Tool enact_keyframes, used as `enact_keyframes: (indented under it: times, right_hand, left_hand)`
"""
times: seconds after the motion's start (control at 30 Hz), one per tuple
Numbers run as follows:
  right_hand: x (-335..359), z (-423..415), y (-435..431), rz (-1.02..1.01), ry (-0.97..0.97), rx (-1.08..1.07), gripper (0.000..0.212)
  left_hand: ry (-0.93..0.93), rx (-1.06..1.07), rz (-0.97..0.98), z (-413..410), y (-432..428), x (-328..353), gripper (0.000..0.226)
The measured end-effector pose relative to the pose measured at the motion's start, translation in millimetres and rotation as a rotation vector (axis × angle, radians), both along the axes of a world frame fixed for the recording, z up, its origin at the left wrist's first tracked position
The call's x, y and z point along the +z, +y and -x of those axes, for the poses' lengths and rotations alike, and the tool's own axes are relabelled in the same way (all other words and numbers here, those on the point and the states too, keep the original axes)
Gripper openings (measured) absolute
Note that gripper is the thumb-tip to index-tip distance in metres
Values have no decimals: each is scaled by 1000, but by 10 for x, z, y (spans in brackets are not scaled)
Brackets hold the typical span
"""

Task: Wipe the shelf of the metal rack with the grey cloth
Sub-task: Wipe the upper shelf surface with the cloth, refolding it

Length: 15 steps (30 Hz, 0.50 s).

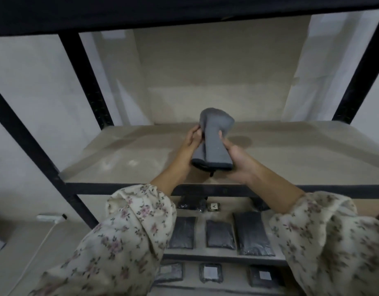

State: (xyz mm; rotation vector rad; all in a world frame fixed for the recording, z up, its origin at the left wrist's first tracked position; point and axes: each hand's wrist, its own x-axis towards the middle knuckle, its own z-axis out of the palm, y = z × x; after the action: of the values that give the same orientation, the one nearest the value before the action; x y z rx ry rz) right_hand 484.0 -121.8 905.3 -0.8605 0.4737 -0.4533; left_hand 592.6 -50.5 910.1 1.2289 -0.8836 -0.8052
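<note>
A folded grey cloth [215, 139] is held up in the air above the beige shelf [129, 154] of the black metal rack [225, 190]. My left hand [189, 147] grips its left side, fingers curled on the fold. On the other side my right hand [237, 159] holds the cloth's right edge and underside. The cloth does not touch the shelf; its shadow falls on the board to the right. Both forearms reach over the rack's front rail, in floral sleeves.
Black uprights [84, 80] frame the shelf on the left, another upright [361, 69] on the right, and a dark shelf edge [184, 11] runs overhead. Lower shelves carry several dark flat packets [252, 232] and small boxes [210, 272]. A white power strip [49, 217] lies at left.
</note>
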Motion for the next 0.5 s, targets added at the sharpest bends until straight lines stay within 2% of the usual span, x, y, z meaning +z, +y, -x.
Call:
enact_keyframes:
  times: [0.17, 0.23, 0.27, 0.3, 0.37, 0.5]
  right_hand:
    - [74, -218, -83, 396, 331, -86, 19]
    - [128, -239, -176, 624, 495, -141, 24]
    - [138, -244, -241, 749, 546, -164, 30]
    - [139, -249, -307, 864, 576, -185, 34]
    - [94, -266, -467, 1057, 650, -212, 33]
    - [-181, -267, -748, 1443, 1051, 0, 52]
  left_hand:
    - [345, 140, 61, 117, -91, 215, 38]
    - [371, 170, 51, -19, -140, 263, 42]
    - [324, 171, 36, -109, -150, 286, 44]
    - [219, 169, 2, -208, -158, 292, 46]
    - [-137, 212, -82, -454, -176, 264, 47]
    - [-852, 290, -195, -1153, -317, 163, 49]
